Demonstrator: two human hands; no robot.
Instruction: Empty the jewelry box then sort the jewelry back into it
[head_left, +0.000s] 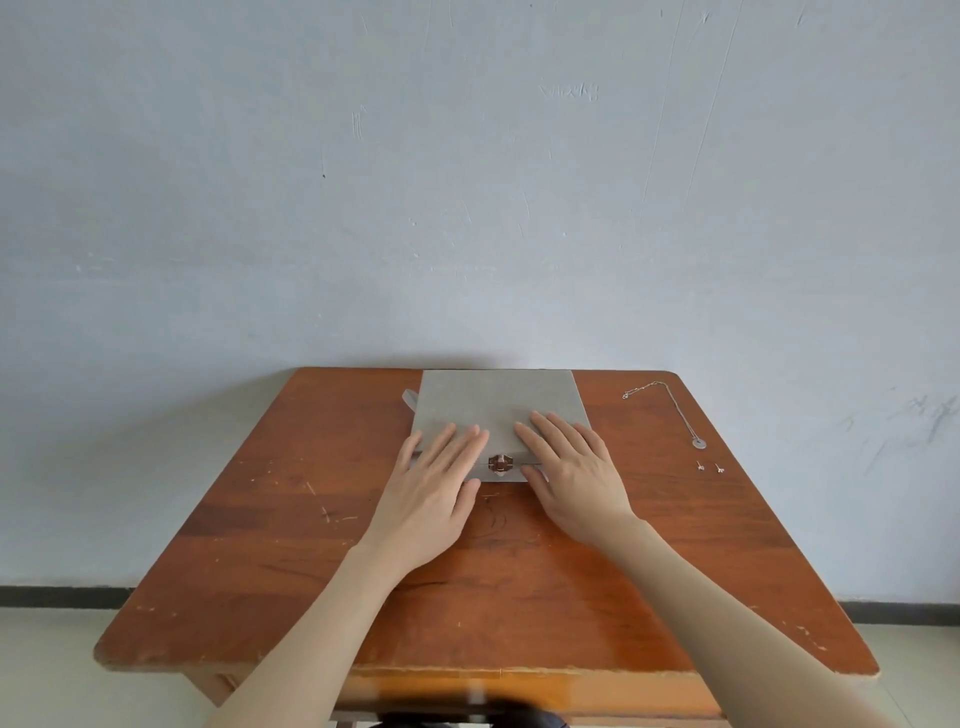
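On the closed jewelry box (493, 405), left hand (434, 483) and right hand (574, 478) lie spread flat.

I'm in a plain, bare room, likely a home: a scratched wooden table (291, 545) under my hands, a scuffed pale wall (467, 182) straight beyond them, light floor tiles (47, 670) and dark skirting (62, 596) below.

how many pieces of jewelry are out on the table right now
3: a necklace near the table's far right corner, and two small earrings side by side just nearer than its pendant. The closed jewelry box may hide more.
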